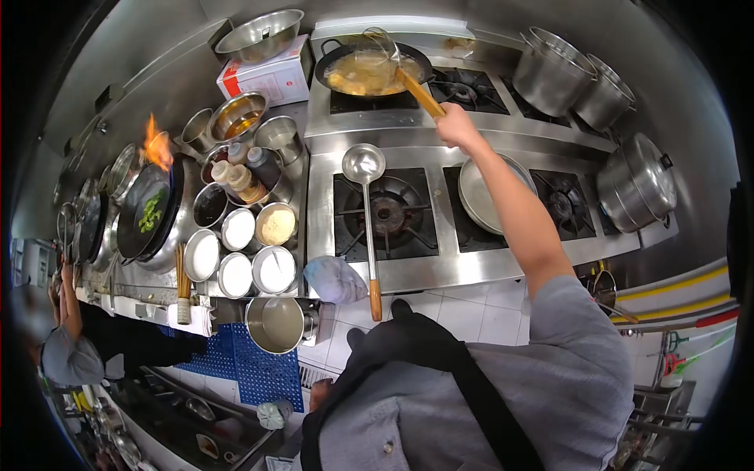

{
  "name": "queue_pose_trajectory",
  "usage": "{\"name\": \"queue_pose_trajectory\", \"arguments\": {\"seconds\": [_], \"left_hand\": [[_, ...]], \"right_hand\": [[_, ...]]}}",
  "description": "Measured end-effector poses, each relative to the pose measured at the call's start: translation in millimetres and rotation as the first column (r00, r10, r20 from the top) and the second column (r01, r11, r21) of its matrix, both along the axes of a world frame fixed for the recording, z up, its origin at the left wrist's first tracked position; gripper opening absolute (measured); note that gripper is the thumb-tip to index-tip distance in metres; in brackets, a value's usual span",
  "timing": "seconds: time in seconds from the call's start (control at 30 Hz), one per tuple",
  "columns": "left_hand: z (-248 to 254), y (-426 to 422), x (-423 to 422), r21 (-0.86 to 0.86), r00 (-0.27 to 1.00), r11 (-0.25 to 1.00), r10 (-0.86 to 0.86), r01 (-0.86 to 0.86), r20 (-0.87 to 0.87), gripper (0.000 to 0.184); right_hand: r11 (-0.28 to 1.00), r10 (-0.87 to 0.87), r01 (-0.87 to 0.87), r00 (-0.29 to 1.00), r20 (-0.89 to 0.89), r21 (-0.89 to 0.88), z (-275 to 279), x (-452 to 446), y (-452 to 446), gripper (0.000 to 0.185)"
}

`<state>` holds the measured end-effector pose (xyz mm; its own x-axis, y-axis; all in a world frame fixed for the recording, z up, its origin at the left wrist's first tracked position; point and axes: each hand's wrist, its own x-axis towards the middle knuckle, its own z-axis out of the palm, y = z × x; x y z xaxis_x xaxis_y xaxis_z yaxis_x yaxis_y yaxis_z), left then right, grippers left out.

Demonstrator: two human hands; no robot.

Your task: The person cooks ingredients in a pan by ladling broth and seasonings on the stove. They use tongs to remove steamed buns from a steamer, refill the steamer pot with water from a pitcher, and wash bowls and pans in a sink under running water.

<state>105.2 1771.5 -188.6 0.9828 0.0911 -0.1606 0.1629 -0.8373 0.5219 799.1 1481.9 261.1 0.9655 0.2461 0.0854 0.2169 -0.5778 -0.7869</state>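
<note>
My right hand [455, 125] is closed around the wooden handle of a wire skimmer [420, 93], my arm stretched out over the stove. The skimmer's wire head [380, 45] is at the black wok [323, 72] on the back burner. Bubbling golden oil and pieces of frying food [345, 82] fill the wok. Low beside my apron, my left hand [320, 394] shows only in part, and its fingers cannot be made out. Across the front left burner lies a steel ladle [364, 163] with a wooden handle end. A bundled cloth [336, 279] sits at the stove's front edge.
Left of the stove stand steel tubs of white and pale powders [276, 224], squeeze bottles [236, 177] and a pot [275, 323]. A co-worker [75, 353] works at far left near a flaming wok [141, 216]. A pan [479, 196] and tall pots [554, 74] stand right.
</note>
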Motion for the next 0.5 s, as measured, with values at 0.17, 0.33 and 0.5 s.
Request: {"name": "queue_pose_trajectory", "arguments": {"seconds": [0.17,0.33,0.5], "left_hand": [[23,9,10,-0.212,0.986,0.968,0.151,-0.133,0.073,0.021],[3,18,-1,0.102,0.939,0.987,-0.086,0.126,-0.334,0.025],[-9,18,-20,-0.007,0.950,0.999,-0.051,0.051,-0.308,0.025]], "right_hand": [[0.946,0.013,0.103,0.934,-0.356,0.306,8,5,23,0.014],[0.920,0.058,0.099,0.923,-0.381,0.379,8,18,33,0.012],[0.952,0.043,0.058,0.946,-0.321,0.301,12,15,44,0.013]]}}
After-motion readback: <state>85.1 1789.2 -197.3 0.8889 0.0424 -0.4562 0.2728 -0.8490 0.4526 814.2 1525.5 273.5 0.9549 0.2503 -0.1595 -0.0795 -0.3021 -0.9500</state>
